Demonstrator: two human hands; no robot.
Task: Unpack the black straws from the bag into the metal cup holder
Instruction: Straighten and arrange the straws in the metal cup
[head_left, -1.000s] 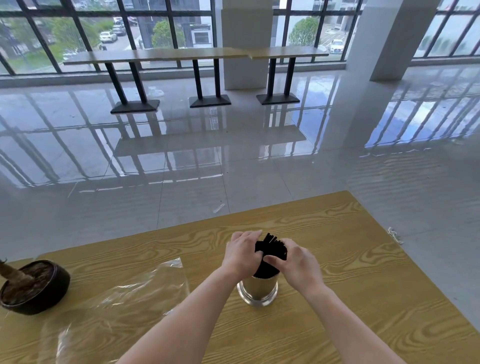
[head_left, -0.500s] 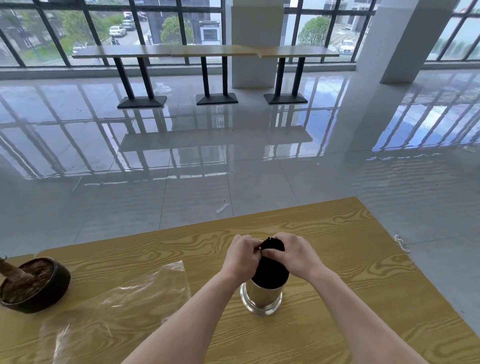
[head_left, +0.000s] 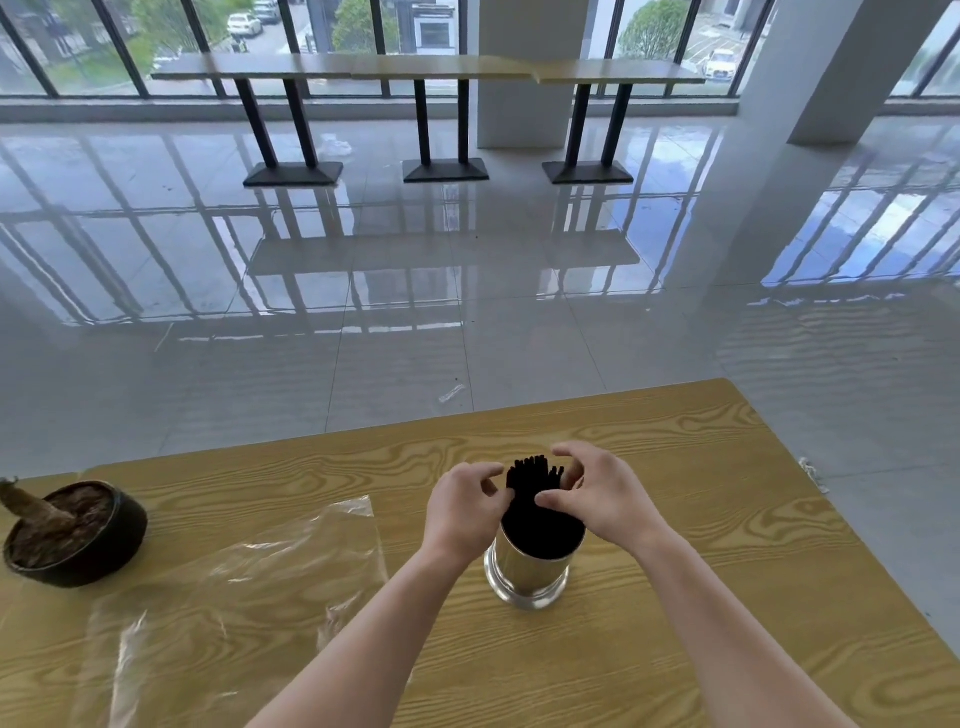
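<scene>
A head-worn camera looks down at a wood-grain bench (head_left: 727, 519) in a bright hall with a glossy tiled floor (head_left: 467, 312). A shiny metal cup (head_left: 530, 571) stands upright on the bench, and a thick bundle of black straws (head_left: 537, 512) stands in it, the tops fanning out above the rim. The right hand (head_left: 605, 493) is curled round the top of the bundle, thumb pressed on the near side and fingers wrapped behind. The left hand (head_left: 462, 506) sits against the bundle's left side with fingers loosely curled and the thumb tip touching the straws; whether it grips them cannot be told. The clear bag (head_left: 234, 587) lies flat on the bench to the left, well apart from the cup, and looks emptied. A dark pot (head_left: 78, 535) holding a stump sits at the far left edge. The task looks nearly done, with only settling of the straws left. The risks are these: the tall bundle makes the cup top-heavy, so a sideways push from either hand could tip it; letting go unevenly could let the straws splay and some spill over the rim; squeezing hard could bend or crush the thin straws.
</scene>
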